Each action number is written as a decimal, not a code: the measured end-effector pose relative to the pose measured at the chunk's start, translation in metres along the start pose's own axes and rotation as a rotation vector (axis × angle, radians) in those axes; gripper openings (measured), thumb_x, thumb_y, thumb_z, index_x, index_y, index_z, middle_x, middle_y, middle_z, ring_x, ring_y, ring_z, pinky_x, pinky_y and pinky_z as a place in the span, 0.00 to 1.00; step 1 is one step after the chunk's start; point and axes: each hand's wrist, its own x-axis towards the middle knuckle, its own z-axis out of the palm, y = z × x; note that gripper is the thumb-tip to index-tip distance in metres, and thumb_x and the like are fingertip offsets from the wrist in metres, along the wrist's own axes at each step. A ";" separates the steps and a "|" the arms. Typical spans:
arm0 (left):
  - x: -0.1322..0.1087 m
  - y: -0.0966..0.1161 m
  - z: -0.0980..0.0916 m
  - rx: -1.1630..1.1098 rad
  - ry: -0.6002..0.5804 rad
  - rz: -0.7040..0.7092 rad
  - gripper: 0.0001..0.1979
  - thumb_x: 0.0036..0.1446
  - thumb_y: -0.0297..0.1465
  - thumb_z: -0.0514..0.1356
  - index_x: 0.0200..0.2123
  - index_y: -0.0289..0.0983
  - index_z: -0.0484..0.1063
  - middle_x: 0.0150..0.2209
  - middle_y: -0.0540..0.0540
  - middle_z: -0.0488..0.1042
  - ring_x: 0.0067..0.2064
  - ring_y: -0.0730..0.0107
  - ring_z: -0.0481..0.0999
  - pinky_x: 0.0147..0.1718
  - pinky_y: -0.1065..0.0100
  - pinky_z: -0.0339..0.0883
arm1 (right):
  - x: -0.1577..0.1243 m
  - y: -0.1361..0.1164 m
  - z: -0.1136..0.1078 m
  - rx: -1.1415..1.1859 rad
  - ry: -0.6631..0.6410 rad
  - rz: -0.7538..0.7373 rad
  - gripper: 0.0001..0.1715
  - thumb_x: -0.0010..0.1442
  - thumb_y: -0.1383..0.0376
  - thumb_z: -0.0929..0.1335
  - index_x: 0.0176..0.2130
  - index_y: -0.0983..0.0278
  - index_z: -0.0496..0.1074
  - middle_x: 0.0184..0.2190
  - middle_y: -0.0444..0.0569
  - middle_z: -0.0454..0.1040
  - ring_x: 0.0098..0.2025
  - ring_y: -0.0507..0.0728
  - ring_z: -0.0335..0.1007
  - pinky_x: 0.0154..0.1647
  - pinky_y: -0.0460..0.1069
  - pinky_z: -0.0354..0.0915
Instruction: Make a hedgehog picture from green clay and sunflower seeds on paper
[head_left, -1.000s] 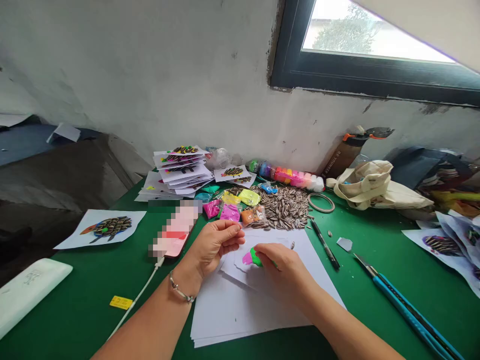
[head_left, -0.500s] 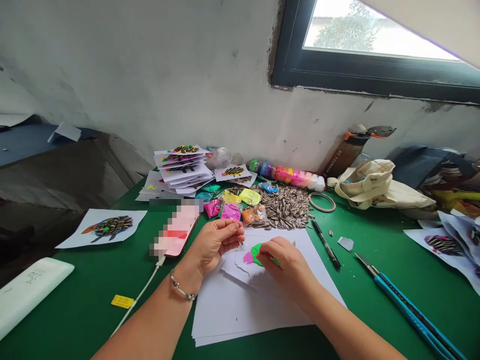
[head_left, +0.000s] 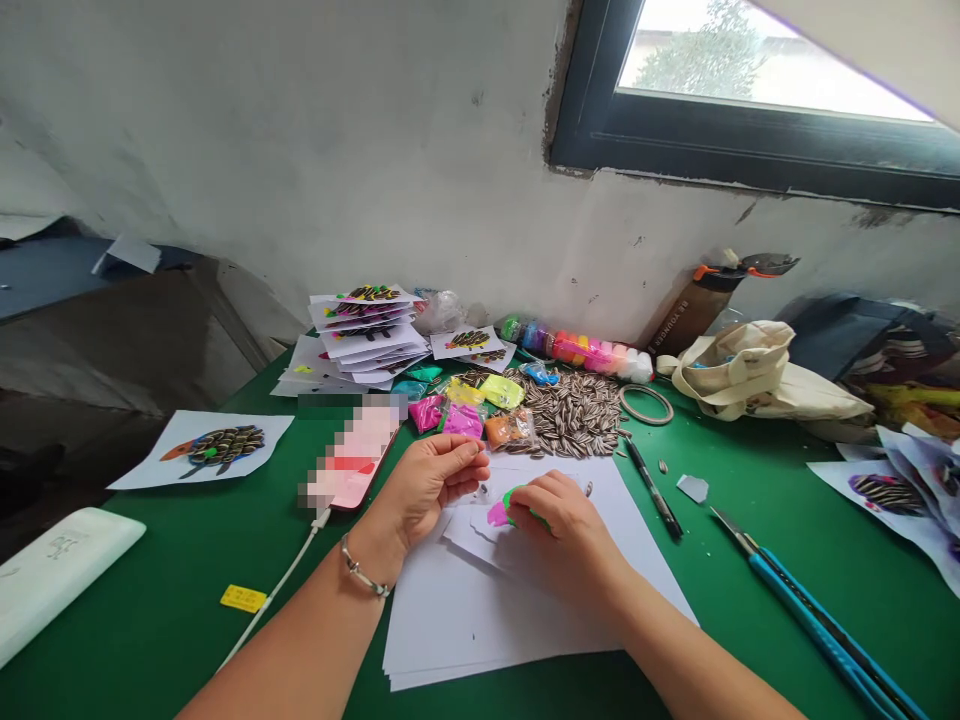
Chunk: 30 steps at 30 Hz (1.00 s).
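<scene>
The left hand [head_left: 429, 490] keeps its fingertips pinched together on nothing I can make out, while the curled right hand [head_left: 561, 535] presses green modelling clay [head_left: 514, 500] beside pink clay [head_left: 496, 515] onto a cut paper shape [head_left: 471, 525] on a white paper stack [head_left: 480, 640], and the clay patch looks to need more smoothing

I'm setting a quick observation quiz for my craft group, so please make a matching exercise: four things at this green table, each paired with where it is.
Things:
1. Silver bracelet
2. Striped sunflower seeds
3. Blue-handled craft knife
4. Green and pink modelling clay

Places:
A. Heaped in a pile beyond the white paper stack
B. Around the left wrist
C. Under the right hand, on a paper cut-out
D. Lying on the green table, right of the paper

Pairs: 1-B, 2-A, 3-D, 4-C
</scene>
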 end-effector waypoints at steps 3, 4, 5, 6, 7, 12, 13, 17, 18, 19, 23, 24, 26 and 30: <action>-0.001 0.001 0.000 0.000 -0.002 0.006 0.02 0.54 0.25 0.66 0.32 0.33 0.76 0.29 0.46 0.79 0.29 0.73 0.79 0.29 0.75 0.73 | 0.002 0.000 0.007 -0.008 0.032 -0.034 0.08 0.61 0.68 0.68 0.30 0.62 0.74 0.29 0.47 0.72 0.33 0.55 0.61 0.36 0.49 0.56; -0.001 0.001 0.000 -0.001 -0.004 0.007 0.02 0.54 0.25 0.66 0.32 0.33 0.76 0.29 0.46 0.79 0.29 0.73 0.79 0.29 0.74 0.73 | 0.003 0.000 0.009 -0.018 0.040 -0.040 0.09 0.61 0.68 0.68 0.29 0.62 0.74 0.29 0.47 0.72 0.33 0.54 0.61 0.36 0.49 0.56; -0.001 0.000 0.000 -0.002 -0.005 0.009 0.02 0.54 0.25 0.66 0.32 0.33 0.76 0.29 0.46 0.79 0.29 0.73 0.79 0.30 0.74 0.74 | 0.003 -0.001 0.012 -0.030 0.046 -0.043 0.09 0.61 0.68 0.68 0.28 0.62 0.74 0.29 0.47 0.71 0.33 0.54 0.60 0.36 0.49 0.55; 0.000 0.000 0.000 -0.004 -0.006 0.011 0.02 0.54 0.25 0.66 0.32 0.33 0.76 0.29 0.46 0.79 0.29 0.73 0.79 0.30 0.74 0.74 | 0.003 -0.002 0.014 -0.043 0.049 -0.042 0.10 0.60 0.68 0.68 0.27 0.62 0.74 0.29 0.46 0.71 0.33 0.54 0.59 0.36 0.49 0.55; 0.000 -0.001 0.000 -0.004 -0.007 0.013 0.02 0.54 0.25 0.66 0.32 0.33 0.76 0.29 0.46 0.79 0.29 0.73 0.79 0.31 0.74 0.74 | 0.003 -0.002 0.015 -0.055 0.054 -0.040 0.11 0.60 0.68 0.68 0.26 0.62 0.73 0.29 0.46 0.71 0.34 0.54 0.59 0.37 0.49 0.55; 0.002 -0.003 -0.002 -0.010 -0.016 0.022 0.03 0.52 0.26 0.67 0.32 0.33 0.76 0.28 0.46 0.79 0.29 0.72 0.79 0.31 0.73 0.74 | 0.002 -0.005 0.016 -0.097 0.052 -0.046 0.10 0.60 0.68 0.68 0.28 0.61 0.75 0.30 0.46 0.71 0.36 0.55 0.59 0.39 0.50 0.55; 0.002 -0.004 -0.002 -0.012 -0.020 0.025 0.04 0.52 0.26 0.67 0.31 0.34 0.76 0.29 0.46 0.79 0.29 0.72 0.79 0.31 0.73 0.74 | 0.002 -0.005 0.016 -0.104 0.051 -0.052 0.10 0.61 0.68 0.67 0.28 0.61 0.75 0.30 0.46 0.71 0.36 0.55 0.59 0.39 0.50 0.55; 0.001 -0.004 -0.002 -0.008 -0.031 0.033 0.05 0.50 0.28 0.69 0.31 0.33 0.76 0.29 0.46 0.79 0.29 0.71 0.79 0.32 0.72 0.74 | 0.002 -0.007 0.013 -0.135 0.043 -0.089 0.11 0.62 0.69 0.66 0.29 0.61 0.76 0.29 0.47 0.71 0.36 0.55 0.59 0.39 0.51 0.55; 0.001 -0.004 -0.002 -0.006 -0.033 0.034 0.06 0.50 0.28 0.69 0.31 0.33 0.76 0.29 0.46 0.79 0.29 0.71 0.79 0.32 0.72 0.74 | 0.002 -0.008 0.012 -0.144 0.036 -0.098 0.12 0.62 0.69 0.66 0.29 0.61 0.76 0.29 0.48 0.71 0.36 0.55 0.60 0.39 0.51 0.56; 0.001 -0.004 -0.002 -0.004 -0.034 0.035 0.06 0.49 0.28 0.69 0.31 0.33 0.76 0.28 0.46 0.79 0.30 0.71 0.79 0.32 0.72 0.74 | 0.002 -0.008 0.011 -0.151 0.028 -0.106 0.12 0.63 0.69 0.65 0.30 0.61 0.76 0.29 0.48 0.71 0.36 0.55 0.60 0.39 0.51 0.56; 0.000 -0.003 -0.002 0.002 -0.030 0.034 0.07 0.48 0.28 0.70 0.31 0.33 0.77 0.28 0.46 0.79 0.30 0.71 0.79 0.32 0.72 0.73 | 0.001 -0.009 0.010 -0.126 0.029 -0.118 0.12 0.63 0.68 0.64 0.33 0.61 0.77 0.29 0.49 0.72 0.36 0.56 0.60 0.39 0.51 0.57; 0.000 -0.003 -0.002 0.003 -0.028 0.034 0.07 0.48 0.29 0.70 0.31 0.33 0.77 0.28 0.46 0.79 0.30 0.71 0.79 0.32 0.72 0.73 | 0.001 -0.009 0.009 -0.107 0.037 -0.114 0.12 0.63 0.69 0.64 0.34 0.61 0.77 0.29 0.50 0.72 0.36 0.56 0.60 0.38 0.51 0.57; 0.000 -0.003 -0.002 0.006 -0.028 0.035 0.07 0.49 0.29 0.70 0.31 0.33 0.77 0.29 0.46 0.79 0.30 0.71 0.79 0.32 0.72 0.73 | 0.000 -0.008 0.007 -0.065 0.055 -0.108 0.13 0.63 0.70 0.63 0.37 0.62 0.77 0.30 0.50 0.72 0.35 0.56 0.60 0.38 0.51 0.58; 0.000 -0.004 -0.002 0.009 -0.036 0.036 0.06 0.49 0.29 0.69 0.31 0.34 0.77 0.28 0.46 0.79 0.30 0.71 0.79 0.32 0.72 0.73 | -0.004 -0.005 0.000 -0.015 0.046 -0.130 0.16 0.61 0.74 0.63 0.42 0.61 0.76 0.32 0.50 0.73 0.36 0.56 0.60 0.37 0.52 0.58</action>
